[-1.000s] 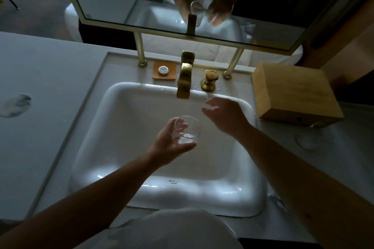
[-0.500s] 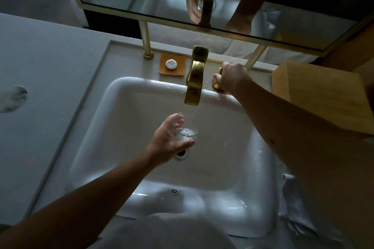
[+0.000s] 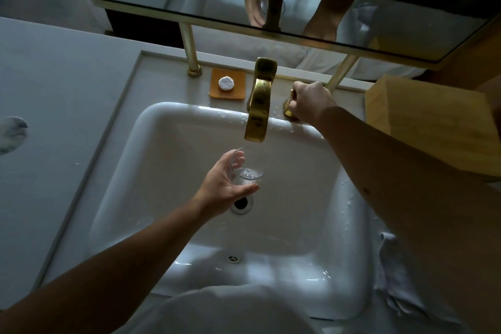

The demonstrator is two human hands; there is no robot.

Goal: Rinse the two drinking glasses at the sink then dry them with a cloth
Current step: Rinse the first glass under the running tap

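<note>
Right hand (image 3: 311,102), open over the basin a second ago, now sits on the brass tap handle (image 3: 289,106), fingers curled round it. No stream visible from the brass spout (image 3: 259,108), so probably rinsing is about to start. Left hand (image 3: 226,187) keeps its fingers wrapped round the drinking glass (image 3: 248,171), upright below the spout, above the drain (image 3: 240,203) of the white sink (image 3: 173,149).

Counts: one glass visible, second not seen; one spout, one handle, one white cloth (image 3: 390,276) on the table right of the sink, one wooden box (image 3: 423,122), one orange coaster (image 3: 227,87).
</note>
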